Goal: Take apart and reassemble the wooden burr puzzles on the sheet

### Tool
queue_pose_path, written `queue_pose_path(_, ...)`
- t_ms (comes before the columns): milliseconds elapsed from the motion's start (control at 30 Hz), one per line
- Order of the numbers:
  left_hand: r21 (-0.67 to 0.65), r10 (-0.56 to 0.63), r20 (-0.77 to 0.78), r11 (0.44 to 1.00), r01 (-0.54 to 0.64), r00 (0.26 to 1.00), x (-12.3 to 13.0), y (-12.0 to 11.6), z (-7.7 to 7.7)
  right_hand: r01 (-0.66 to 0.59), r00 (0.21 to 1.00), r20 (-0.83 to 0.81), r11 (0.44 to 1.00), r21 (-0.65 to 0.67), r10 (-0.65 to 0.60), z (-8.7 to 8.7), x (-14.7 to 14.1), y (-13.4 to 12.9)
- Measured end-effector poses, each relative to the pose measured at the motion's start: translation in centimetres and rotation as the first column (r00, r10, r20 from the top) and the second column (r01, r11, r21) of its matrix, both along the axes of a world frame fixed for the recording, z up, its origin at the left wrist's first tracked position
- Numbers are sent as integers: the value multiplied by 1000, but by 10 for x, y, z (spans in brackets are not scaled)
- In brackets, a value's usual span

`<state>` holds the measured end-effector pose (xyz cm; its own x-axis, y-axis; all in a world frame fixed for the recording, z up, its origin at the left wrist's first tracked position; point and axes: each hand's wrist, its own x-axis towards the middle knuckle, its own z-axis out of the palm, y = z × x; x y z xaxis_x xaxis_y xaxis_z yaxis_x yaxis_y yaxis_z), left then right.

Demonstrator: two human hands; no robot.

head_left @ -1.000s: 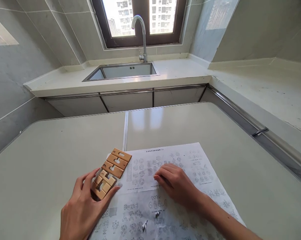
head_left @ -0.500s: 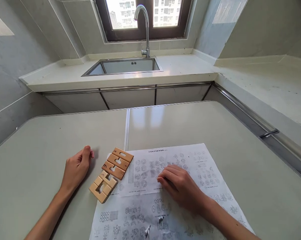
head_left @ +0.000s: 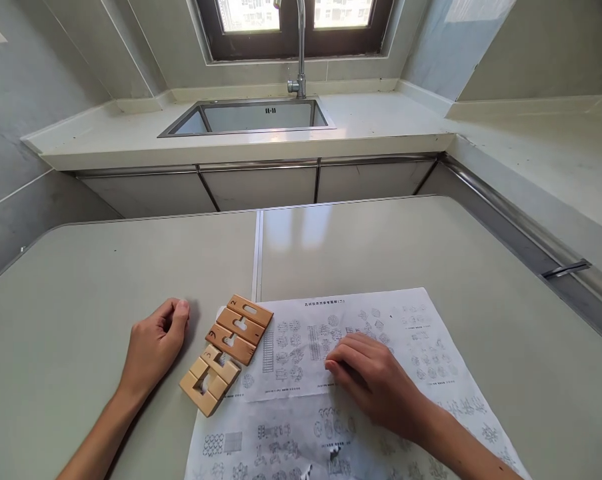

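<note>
On the table, left of the wooden pieces, rests my left hand (head_left: 155,343), its fingers curled in a loose fist with nothing visible in it. My right hand (head_left: 375,373) lies on the printed sheet (head_left: 301,393), fingers bent and pressed together; nothing shows in them. Several flat wooden pieces with cut-out slots lie side by side between my hands, over the sheet's left edge. The darker ones (head_left: 251,310) bear numbers and sit farther back; the paler ones (head_left: 199,398) lie nearer to me. Neither hand touches the wood.
The pale table (head_left: 81,287) has a seam (head_left: 257,257) running away from me. Beyond it stand a white counter (head_left: 111,143) with a steel sink (head_left: 245,133) and a tap (head_left: 301,60) under a window. A metal rail (head_left: 505,210) runs along the right side.
The view has tilted down slightly, so the window and tap sit higher in the picture. My left hand has turned a little, its thumb now nearer the top; the wooden pieces have not moved.
</note>
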<state>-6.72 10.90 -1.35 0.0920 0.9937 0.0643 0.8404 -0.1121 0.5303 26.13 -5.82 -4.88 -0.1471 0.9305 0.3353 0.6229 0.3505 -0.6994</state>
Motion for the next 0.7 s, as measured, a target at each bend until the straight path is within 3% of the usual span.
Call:
queue_pose_path(367, 50, -101, -169, 993, 111, 980, 0, -3, -8, -14, 1000, -3, 1000, -28, 14, -2, 0, -1)
queue_pose_path(700, 50, -111, -244, 991, 127, 963, 4, -3, -7, -14, 1000, -16, 999, -41, 13, -3, -1, -1)
